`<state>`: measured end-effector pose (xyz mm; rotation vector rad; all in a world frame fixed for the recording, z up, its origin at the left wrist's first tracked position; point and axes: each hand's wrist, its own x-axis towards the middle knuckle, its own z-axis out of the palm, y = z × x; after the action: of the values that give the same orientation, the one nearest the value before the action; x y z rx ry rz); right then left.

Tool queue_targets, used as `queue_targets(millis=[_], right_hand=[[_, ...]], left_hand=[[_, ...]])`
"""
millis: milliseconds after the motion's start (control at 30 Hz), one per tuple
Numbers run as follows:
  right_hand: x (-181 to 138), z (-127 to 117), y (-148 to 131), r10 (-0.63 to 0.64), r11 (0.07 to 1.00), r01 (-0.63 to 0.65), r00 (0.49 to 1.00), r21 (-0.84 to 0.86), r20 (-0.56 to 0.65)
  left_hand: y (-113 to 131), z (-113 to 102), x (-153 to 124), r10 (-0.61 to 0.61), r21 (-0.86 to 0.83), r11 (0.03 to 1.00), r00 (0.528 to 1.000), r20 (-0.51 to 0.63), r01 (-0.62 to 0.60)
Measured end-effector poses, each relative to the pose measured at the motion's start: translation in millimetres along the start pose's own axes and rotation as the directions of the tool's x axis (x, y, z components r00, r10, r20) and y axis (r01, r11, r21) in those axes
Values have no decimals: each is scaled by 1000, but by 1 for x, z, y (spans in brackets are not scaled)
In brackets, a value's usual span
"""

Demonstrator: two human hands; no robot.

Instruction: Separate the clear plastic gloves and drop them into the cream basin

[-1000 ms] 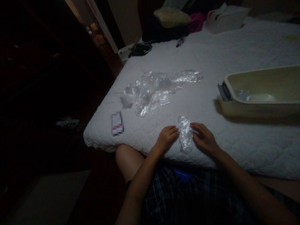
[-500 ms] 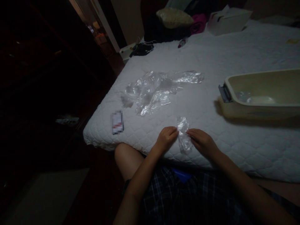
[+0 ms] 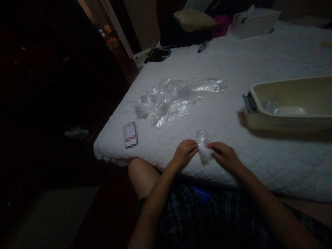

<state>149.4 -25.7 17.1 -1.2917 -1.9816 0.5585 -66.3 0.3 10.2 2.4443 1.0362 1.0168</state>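
Note:
Between my two hands, over the front part of the bed, is a small clear plastic bag, crumpled and partly folded. My left hand pinches its left edge with fingers closed. From the other side, my right hand grips the right edge between thumb and fingers. Farther back on the bed lies a loose spread of clear plastic bags, wrinkled and overlapping.
A cream plastic bin with a grey handle clip stands on the white quilted bed at right, some clear plastic inside. A blurred-out flat object lies at left. At the back are a white box and a pillow.
The lower end of the plastic bag has drawn up, so the bag looks shorter and more bunched. Both hands stay nearly in place, still holding its sides.

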Motion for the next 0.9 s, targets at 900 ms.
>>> queue_targets(millis=[900], right_hand=[[20, 16, -18, 355, 926, -376, 899, -36, -258]], left_hand=[[23, 21, 20, -380, 143, 904, 910, -168, 403]])
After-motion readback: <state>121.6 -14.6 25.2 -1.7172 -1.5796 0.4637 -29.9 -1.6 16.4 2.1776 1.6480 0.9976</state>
